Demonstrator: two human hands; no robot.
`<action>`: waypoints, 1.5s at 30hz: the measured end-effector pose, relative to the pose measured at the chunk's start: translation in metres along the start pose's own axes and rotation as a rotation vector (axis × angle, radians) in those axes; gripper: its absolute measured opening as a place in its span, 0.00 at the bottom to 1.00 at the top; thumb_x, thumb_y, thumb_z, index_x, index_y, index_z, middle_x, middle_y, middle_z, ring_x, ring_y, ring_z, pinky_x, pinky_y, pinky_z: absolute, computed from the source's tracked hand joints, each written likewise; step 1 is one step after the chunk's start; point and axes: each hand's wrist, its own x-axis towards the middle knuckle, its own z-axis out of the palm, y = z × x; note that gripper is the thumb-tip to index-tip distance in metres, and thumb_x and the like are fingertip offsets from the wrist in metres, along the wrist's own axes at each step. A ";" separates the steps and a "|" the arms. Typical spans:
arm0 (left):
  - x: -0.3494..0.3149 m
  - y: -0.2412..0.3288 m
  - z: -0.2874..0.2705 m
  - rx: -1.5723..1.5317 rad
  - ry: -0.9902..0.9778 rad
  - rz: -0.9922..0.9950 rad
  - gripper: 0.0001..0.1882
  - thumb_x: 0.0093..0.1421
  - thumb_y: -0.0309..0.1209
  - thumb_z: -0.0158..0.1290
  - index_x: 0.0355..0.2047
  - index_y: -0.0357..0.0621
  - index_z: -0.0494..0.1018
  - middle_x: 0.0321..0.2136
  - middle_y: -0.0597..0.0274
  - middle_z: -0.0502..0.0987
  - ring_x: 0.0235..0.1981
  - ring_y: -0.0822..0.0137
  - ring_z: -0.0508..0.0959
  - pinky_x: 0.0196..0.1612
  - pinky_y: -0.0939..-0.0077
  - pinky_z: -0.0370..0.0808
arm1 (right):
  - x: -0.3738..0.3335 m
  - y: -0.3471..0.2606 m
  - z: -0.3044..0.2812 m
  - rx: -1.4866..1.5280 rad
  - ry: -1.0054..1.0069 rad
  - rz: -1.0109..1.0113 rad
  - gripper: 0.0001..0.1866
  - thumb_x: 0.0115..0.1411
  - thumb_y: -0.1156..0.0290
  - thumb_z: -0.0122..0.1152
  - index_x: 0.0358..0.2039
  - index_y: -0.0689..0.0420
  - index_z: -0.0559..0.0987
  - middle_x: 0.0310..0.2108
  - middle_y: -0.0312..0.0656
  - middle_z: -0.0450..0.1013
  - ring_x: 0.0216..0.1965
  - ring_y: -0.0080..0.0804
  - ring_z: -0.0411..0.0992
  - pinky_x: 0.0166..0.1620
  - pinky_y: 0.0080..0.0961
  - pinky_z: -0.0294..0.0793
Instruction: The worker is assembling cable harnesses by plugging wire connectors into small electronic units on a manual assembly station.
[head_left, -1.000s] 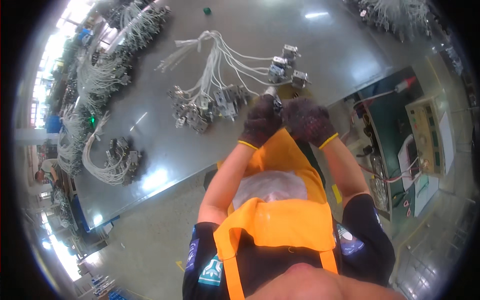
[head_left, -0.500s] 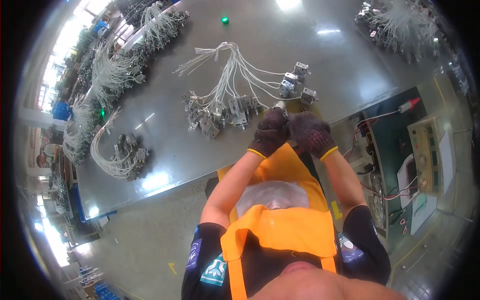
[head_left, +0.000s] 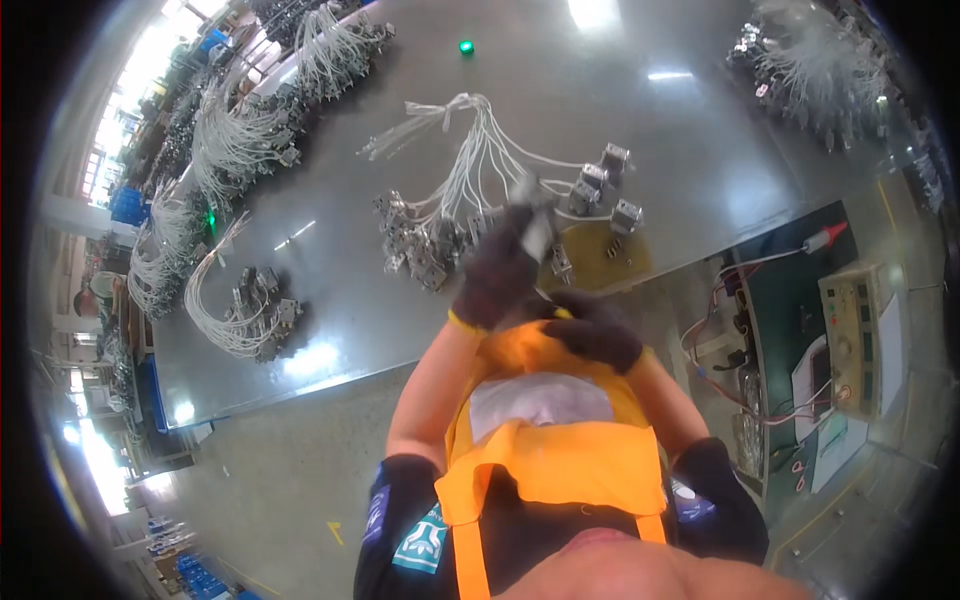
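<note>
Gloved hands near the worktop edge, among white wires and metal blocks.
The left hand [head_left: 495, 272] is closed around a blurred pale object [head_left: 538, 236] that pokes out toward 1 o'clock; the right hand [head_left: 602, 335], at 4 o'clock from it, has bent fingers before the orange apron [head_left: 545, 460], but whether they grip anything I cannot tell. Taking the left hand as the clock's centre, a tied bundle of white wires [head_left: 468, 158] lies on the worktop [head_left: 330, 190] toward 12 o'clock, with a cluster of metal blocks [head_left: 418, 245] near 10 o'clock and three more blocks [head_left: 592, 187] at 2 o'clock. A yellowish-brown patch [head_left: 632, 262] sits at 3 o'clock, a smaller wire bundle [head_left: 210, 325] near 9 o'clock, and a green light [head_left: 466, 47] farther off at 12 o'clock.
</note>
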 end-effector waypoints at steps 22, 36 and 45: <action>-0.053 -0.060 -0.066 0.971 -0.049 0.397 0.25 0.56 0.44 0.55 0.52 0.46 0.73 0.34 0.55 0.77 0.37 0.56 0.78 0.46 0.60 0.72 | 0.111 0.019 -0.115 0.147 0.772 -0.531 0.12 0.61 0.72 0.59 0.46 0.52 0.79 0.36 0.29 0.75 0.33 0.18 0.73 0.35 0.20 0.74; -0.002 -0.035 -0.038 0.928 -0.471 -0.008 0.24 0.49 0.36 0.64 0.47 0.49 0.73 0.37 0.53 0.76 0.41 0.53 0.77 0.44 0.58 0.74 | 0.100 0.001 -0.060 0.470 0.476 -0.580 0.11 0.62 0.71 0.61 0.45 0.56 0.78 0.41 0.35 0.76 0.38 0.24 0.76 0.41 0.22 0.80; -0.059 -0.077 0.044 -0.061 0.248 0.140 0.34 0.49 0.26 0.66 0.55 0.40 0.65 0.47 0.52 0.72 0.48 0.54 0.74 0.53 0.62 0.71 | 0.130 0.012 -0.073 0.585 0.361 -0.387 0.09 0.61 0.74 0.60 0.42 0.59 0.78 0.35 0.36 0.75 0.35 0.22 0.74 0.41 0.22 0.77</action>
